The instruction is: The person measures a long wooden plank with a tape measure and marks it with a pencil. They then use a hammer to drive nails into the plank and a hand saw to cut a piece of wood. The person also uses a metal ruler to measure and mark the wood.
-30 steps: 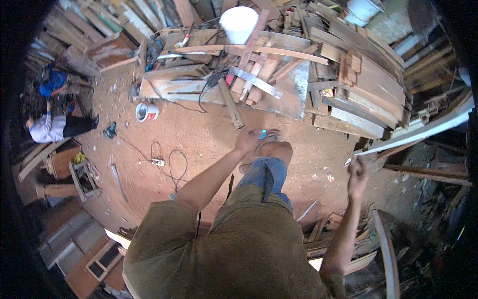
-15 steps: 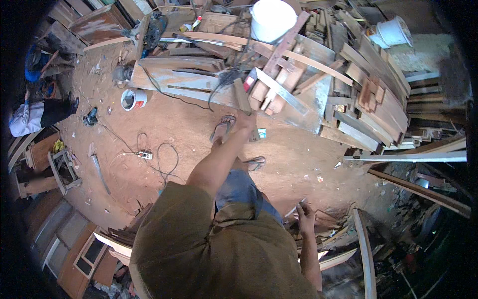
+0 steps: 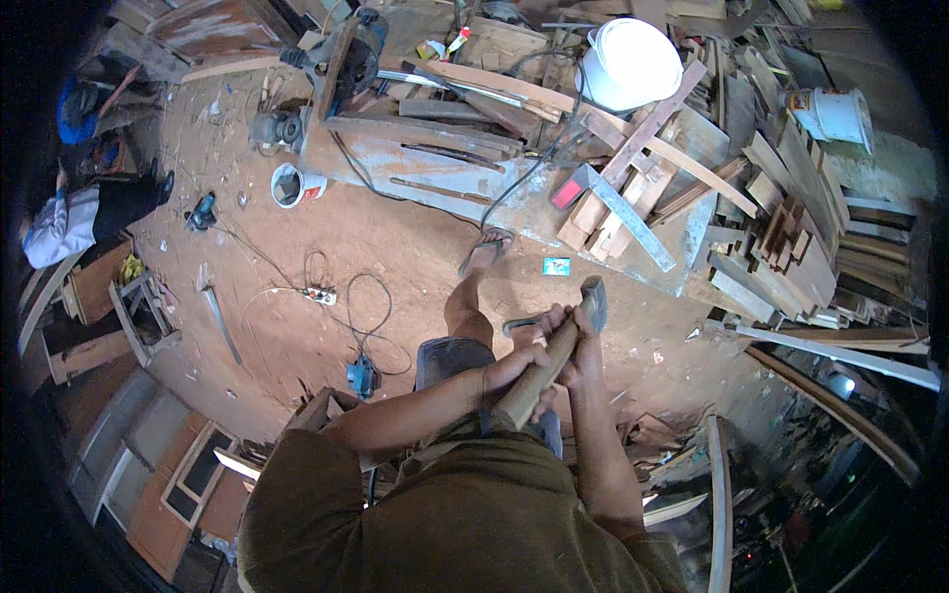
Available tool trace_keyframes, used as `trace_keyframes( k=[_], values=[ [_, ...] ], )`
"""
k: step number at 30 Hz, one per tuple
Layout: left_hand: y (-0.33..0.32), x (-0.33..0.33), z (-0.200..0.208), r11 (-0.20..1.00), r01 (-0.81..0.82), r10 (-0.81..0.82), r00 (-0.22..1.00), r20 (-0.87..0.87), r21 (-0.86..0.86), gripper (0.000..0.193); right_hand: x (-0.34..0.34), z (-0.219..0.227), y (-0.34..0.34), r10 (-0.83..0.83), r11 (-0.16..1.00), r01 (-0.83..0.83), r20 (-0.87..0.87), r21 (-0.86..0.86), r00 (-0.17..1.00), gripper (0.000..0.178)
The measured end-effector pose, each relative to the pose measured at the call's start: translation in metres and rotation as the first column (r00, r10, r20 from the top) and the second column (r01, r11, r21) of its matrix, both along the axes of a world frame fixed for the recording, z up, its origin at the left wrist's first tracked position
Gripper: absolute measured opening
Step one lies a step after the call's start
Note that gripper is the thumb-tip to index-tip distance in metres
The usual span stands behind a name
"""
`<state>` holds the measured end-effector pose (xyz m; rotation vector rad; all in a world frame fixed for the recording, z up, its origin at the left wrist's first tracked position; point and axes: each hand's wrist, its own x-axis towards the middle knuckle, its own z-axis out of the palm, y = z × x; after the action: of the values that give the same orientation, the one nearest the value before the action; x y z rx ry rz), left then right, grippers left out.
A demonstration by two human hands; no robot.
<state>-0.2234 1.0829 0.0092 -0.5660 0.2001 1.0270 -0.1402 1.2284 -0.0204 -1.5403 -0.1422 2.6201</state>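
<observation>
A short, thick piece of wood (image 3: 537,383) lies slantwise in front of my body, one end close to my shirt and its greyish far end pointing away to the right. My left hand (image 3: 517,364) is closed around it from the left side, nearer my body. Farther along, my right hand (image 3: 583,346) grips it from the right, close to the greyish end. Parts of the fingers on both hands are hidden by the wood. Below the hands, my sandalled feet stand on the dirt floor.
Ahead lies a heap of planks with a metal square (image 3: 633,225) and a white bucket (image 3: 633,64). A small blue packet (image 3: 557,266) is on the floor. Leftward are cables, a power strip (image 3: 320,295), a blue power tool (image 3: 362,376) and a paint bucket (image 3: 297,186). Another person (image 3: 74,227) is at far left.
My left hand has come back from the planks toward my body with the piece of wood. My right hand has moved up and forward and now holds it too. The view has shifted.
</observation>
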Motion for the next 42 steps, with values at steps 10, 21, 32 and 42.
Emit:
trace_keyframes(
  k=[10, 21, 32, 42],
  values=[
    [-0.034, -0.03, -0.165, 0.848, 0.527, -0.119, 0.072, -0.99, -0.064, 0.062, 0.22, 0.052, 0.029, 0.294, 0.816, -0.537, 0.646, 0.213, 0.704, 0.022],
    [0.179, -0.162, -0.176, 0.73, 0.298, -0.086, -0.853, -0.515, -0.615, 0.045, 0.379, 0.075, -0.221, -0.099, 0.985, -0.074, 0.862, 0.156, 0.498, 0.013],
    [0.251, -0.27, -0.292, 0.546, 0.458, 0.346, -0.886, -0.309, -0.702, 0.068, 0.39, 0.097, -0.426, 0.19, 0.956, 0.135, 0.899, -0.261, 0.395, 0.03],
    [0.189, -0.25, -0.112, 0.35, 0.45, 0.234, -0.891, -0.389, -0.822, 0.03, 0.363, 0.147, -0.407, -0.378, 0.894, 0.345, 0.895, 0.287, 0.236, 0.018]
  ],
)
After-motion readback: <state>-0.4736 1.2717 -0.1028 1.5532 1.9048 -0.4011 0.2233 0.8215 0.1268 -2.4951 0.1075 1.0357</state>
